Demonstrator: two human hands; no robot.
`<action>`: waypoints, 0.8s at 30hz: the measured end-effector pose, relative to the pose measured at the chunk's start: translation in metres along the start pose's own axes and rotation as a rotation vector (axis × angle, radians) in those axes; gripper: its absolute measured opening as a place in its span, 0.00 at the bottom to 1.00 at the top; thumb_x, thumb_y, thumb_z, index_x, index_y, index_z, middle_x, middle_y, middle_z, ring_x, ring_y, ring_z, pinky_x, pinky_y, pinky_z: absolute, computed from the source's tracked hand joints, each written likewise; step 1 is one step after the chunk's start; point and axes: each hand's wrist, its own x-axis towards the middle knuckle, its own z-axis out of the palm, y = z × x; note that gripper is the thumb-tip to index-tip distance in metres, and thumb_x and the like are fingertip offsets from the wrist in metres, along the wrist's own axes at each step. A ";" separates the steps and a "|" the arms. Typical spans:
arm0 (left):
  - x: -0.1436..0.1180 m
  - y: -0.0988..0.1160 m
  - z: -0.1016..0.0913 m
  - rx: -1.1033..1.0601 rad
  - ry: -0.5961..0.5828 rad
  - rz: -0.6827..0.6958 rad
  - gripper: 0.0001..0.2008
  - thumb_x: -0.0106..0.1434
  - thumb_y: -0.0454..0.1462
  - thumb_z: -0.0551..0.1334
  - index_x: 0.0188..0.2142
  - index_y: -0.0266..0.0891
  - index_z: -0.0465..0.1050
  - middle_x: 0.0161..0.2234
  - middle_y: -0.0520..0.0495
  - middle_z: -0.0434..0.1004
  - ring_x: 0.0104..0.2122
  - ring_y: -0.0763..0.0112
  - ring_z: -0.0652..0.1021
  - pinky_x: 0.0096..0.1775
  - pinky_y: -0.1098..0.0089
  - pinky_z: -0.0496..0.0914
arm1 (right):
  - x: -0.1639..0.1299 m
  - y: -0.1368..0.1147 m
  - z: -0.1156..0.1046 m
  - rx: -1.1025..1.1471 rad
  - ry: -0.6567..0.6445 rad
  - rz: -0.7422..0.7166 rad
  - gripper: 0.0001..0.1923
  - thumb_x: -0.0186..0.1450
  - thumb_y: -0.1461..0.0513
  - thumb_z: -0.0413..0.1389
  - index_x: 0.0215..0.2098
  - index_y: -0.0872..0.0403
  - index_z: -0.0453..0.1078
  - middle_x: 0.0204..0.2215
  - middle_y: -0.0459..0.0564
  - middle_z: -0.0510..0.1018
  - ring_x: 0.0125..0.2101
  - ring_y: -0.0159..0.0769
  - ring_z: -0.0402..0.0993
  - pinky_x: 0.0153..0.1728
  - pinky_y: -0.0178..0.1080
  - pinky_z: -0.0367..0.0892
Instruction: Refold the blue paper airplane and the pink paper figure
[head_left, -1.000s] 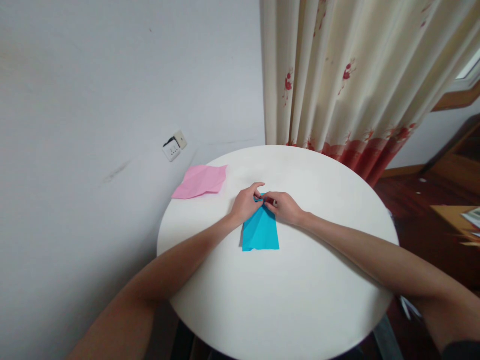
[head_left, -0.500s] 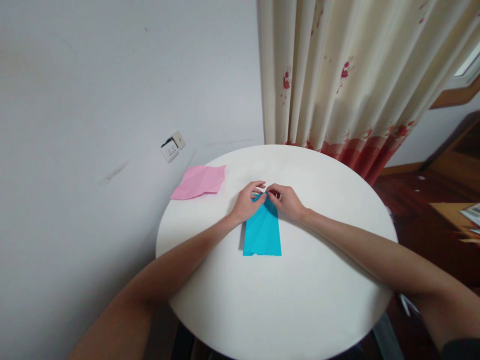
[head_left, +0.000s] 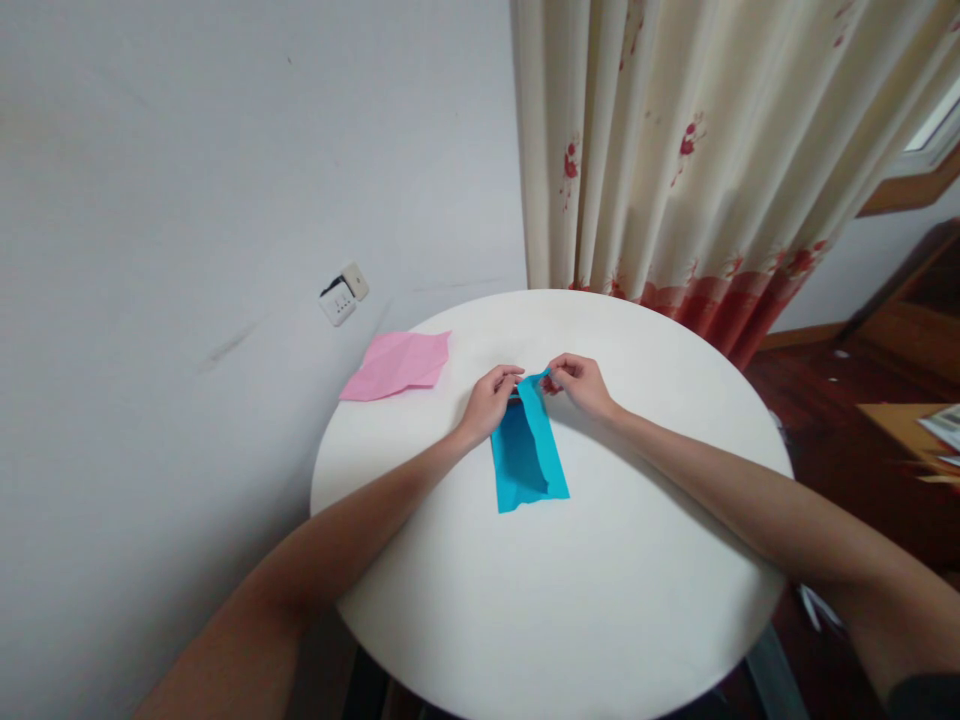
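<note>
A folded blue paper (head_left: 529, 455) lies near the middle of the round white table (head_left: 570, 600). Its far end is lifted off the table and its layers are spread apart. My left hand (head_left: 489, 398) pinches the left side of that far end. My right hand (head_left: 578, 384) pinches the right side. The near end of the blue paper rests on the table.
A creased pink paper (head_left: 397, 363) lies at the table's far left edge. A grey wall with a socket (head_left: 341, 295) is on the left. A cream curtain with red print (head_left: 697, 160) hangs behind the table. Dark wooden floor and furniture lie to the right.
My hands have drawn apart at the far end of the blue paper, lifting it and opening its layers. The paper has turned slightly. The pink paper has not moved.
</note>
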 end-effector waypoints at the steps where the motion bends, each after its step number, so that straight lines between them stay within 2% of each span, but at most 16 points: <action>1: -0.001 0.000 0.000 0.052 -0.014 0.043 0.13 0.70 0.41 0.55 0.45 0.37 0.73 0.42 0.44 0.80 0.40 0.65 0.80 0.41 0.68 0.75 | 0.001 0.001 -0.001 0.026 0.012 0.025 0.08 0.55 0.57 0.58 0.27 0.53 0.69 0.21 0.47 0.78 0.23 0.35 0.74 0.28 0.37 0.69; 5: -0.006 0.004 0.001 0.295 -0.096 0.231 0.14 0.71 0.40 0.53 0.49 0.38 0.74 0.45 0.45 0.80 0.45 0.65 0.79 0.50 0.65 0.71 | 0.002 0.001 -0.002 0.057 0.037 0.081 0.09 0.56 0.56 0.58 0.24 0.54 0.70 0.20 0.49 0.78 0.22 0.36 0.75 0.26 0.37 0.70; 8: -0.009 0.007 0.002 0.391 -0.140 0.296 0.16 0.71 0.40 0.53 0.53 0.39 0.72 0.51 0.44 0.78 0.50 0.63 0.77 0.54 0.63 0.69 | 0.001 -0.003 -0.002 0.019 0.069 0.094 0.15 0.58 0.53 0.59 0.22 0.55 0.71 0.18 0.50 0.76 0.21 0.35 0.73 0.24 0.36 0.70; 11: -0.010 0.005 0.003 0.458 -0.173 0.295 0.18 0.71 0.39 0.53 0.57 0.39 0.70 0.55 0.42 0.75 0.55 0.60 0.74 0.58 0.61 0.66 | 0.000 -0.008 -0.002 -0.042 0.075 0.115 0.18 0.58 0.49 0.61 0.22 0.54 0.70 0.18 0.50 0.76 0.19 0.34 0.71 0.21 0.36 0.68; 16: -0.009 0.002 0.003 0.561 -0.248 0.304 0.21 0.71 0.40 0.53 0.62 0.42 0.66 0.52 0.43 0.76 0.51 0.59 0.76 0.54 0.59 0.68 | -0.001 -0.019 -0.006 -0.118 0.092 0.184 0.12 0.54 0.57 0.65 0.22 0.54 0.69 0.18 0.49 0.76 0.18 0.32 0.71 0.19 0.32 0.66; 19: -0.008 0.000 0.004 0.593 -0.243 0.288 0.22 0.71 0.40 0.53 0.63 0.43 0.65 0.48 0.44 0.77 0.47 0.61 0.77 0.51 0.62 0.70 | 0.001 -0.024 -0.012 -0.107 0.097 0.212 0.09 0.55 0.60 0.64 0.24 0.54 0.69 0.18 0.47 0.76 0.19 0.30 0.71 0.19 0.31 0.65; 24: -0.006 -0.007 0.004 0.547 -0.196 0.301 0.22 0.71 0.40 0.54 0.63 0.41 0.64 0.51 0.43 0.73 0.48 0.64 0.76 0.50 0.65 0.71 | 0.011 -0.028 -0.032 -0.079 0.016 0.288 0.09 0.53 0.62 0.66 0.29 0.55 0.70 0.20 0.46 0.76 0.20 0.29 0.71 0.20 0.30 0.64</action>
